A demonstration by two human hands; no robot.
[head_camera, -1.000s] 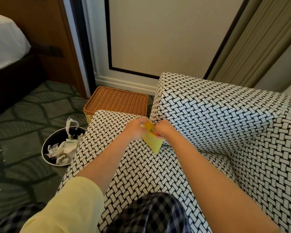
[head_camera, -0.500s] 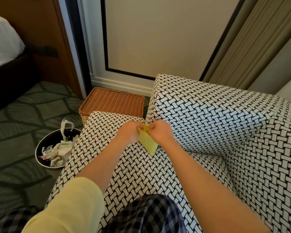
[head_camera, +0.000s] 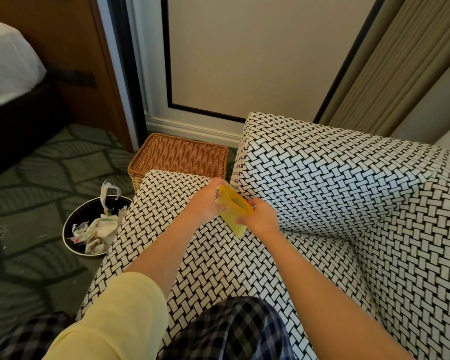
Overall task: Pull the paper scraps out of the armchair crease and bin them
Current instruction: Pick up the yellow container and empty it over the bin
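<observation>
Down on the patterned carpet (head_camera: 37, 183), left of the armchair (head_camera: 335, 193): a round dark bin (head_camera: 74, 224), holding crumpled white paper scraps (head_camera: 94, 231) and a twist of clear plastic (head_camera: 109, 189) rising above its rim. Just behind the near armrest, a square wicker basket (head_camera: 179, 154) with its woven lid shut, contents hidden. Over the seat cushion, at the crease where the armrest meets the back: a yellow paper scrap (head_camera: 233, 211), pinched from both sides. Left hand (head_camera: 205, 201) closed on its upper left edge, right hand (head_camera: 261, 219) closed on its right edge, thumb over the top and fingers (head_camera: 240, 220) curled beneath. Long axis of the scrap running diagonally, upper end toward the basket, lower corner pointing down at the cushion toward the wearer. Upper part bowed open like a pocket between the two hands. Touching the fabric or lifted clear of it: cannot tell.
</observation>
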